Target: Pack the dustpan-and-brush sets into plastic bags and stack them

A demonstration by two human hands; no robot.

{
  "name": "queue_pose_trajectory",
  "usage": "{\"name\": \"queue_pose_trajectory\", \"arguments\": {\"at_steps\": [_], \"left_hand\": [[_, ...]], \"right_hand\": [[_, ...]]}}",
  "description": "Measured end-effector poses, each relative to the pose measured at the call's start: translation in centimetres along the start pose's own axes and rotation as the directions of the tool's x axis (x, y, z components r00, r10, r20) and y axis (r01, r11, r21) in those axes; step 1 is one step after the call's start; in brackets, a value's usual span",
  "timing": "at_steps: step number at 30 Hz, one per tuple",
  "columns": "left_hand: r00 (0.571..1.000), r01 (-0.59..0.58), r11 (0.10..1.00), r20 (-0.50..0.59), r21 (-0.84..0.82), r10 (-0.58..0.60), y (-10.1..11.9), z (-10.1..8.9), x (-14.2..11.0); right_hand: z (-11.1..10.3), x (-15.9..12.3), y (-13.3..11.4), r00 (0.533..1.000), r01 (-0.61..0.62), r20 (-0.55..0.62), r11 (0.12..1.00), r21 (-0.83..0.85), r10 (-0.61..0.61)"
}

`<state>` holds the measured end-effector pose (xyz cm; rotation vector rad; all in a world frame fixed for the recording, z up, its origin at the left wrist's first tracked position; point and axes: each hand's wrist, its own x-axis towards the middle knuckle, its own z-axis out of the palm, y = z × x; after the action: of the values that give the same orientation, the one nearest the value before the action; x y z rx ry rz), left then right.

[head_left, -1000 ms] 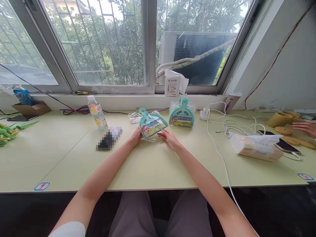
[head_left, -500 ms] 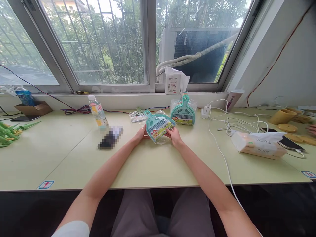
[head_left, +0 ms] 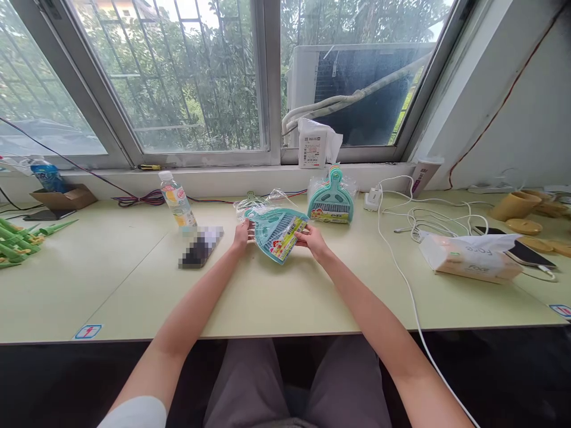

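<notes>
On the left of the counter (head_left: 267,303), a drink bottle (head_left: 177,203) is standing. The left hand (head_left: 241,235) is holding a wrapped dustpan and brush set (head_left: 273,230) by its handle side, its fingers partly hiding. The set is staying in the middle, between both hands, but its handle is now pointing more to the left, so the hands seem to be turning it. The right hand's (head_left: 313,242) fingers are pinching the wide label end. More sets (head_left: 331,199) are standing far right.
</notes>
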<state>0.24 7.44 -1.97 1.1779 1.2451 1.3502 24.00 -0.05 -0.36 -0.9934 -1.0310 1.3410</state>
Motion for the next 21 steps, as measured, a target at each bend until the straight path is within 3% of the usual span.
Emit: {"name": "queue_pose_trajectory", "arguments": {"at_steps": [3, 5, 8, 11, 15, 19, 21], "left_hand": [[0.984, -0.115, 0.990, -0.129, 0.086, 0.126, 0.7, -0.5, -0.3], [0.935, -0.250, 0.950, -0.209, 0.189, 0.288, 1.3, -0.9, -0.5], [0.889, -0.389, 0.869, -0.123, 0.305, 0.442, 2.2, -1.2, -0.8], [0.906, -0.407, 0.858, 0.015, 0.313, 0.424, 2.5, -1.0, -0.9], [0.930, -0.368, 0.895, 0.094, 0.251, 0.355, 2.1, -1.0, -0.5], [0.944, -0.265, 0.946, 0.252, 0.187, 0.214, 2.0, -1.6, -0.1], [0.945, -0.251, 0.954, 0.254, 0.163, 0.205, 2.1, -1.9, 0.0]], "right_hand": [[-0.4, 0.0, -0.2, 1.000, 0.007, 0.002, 1.000, -0.023, -0.007], [-0.8, 0.0, -0.2, 1.000, 0.003, 0.009, 0.998, -0.065, -0.002], [-1.1, 0.0, -0.2, 0.999, -0.020, 0.045, 0.991, -0.129, 0.026], [-0.9, -0.4, -0.5, 0.992, -0.007, 0.126, 0.989, -0.151, 0.027], [-0.6, -1.2, -1.4, 0.975, -0.006, 0.217, 0.989, -0.149, 0.038], [-0.8, -1.5, -2.0, 0.973, -0.026, 0.221, 0.988, -0.154, 0.060], [-1.0, -1.5, -2.2, 0.978, -0.011, 0.204, 0.986, -0.166, 0.045]]}}
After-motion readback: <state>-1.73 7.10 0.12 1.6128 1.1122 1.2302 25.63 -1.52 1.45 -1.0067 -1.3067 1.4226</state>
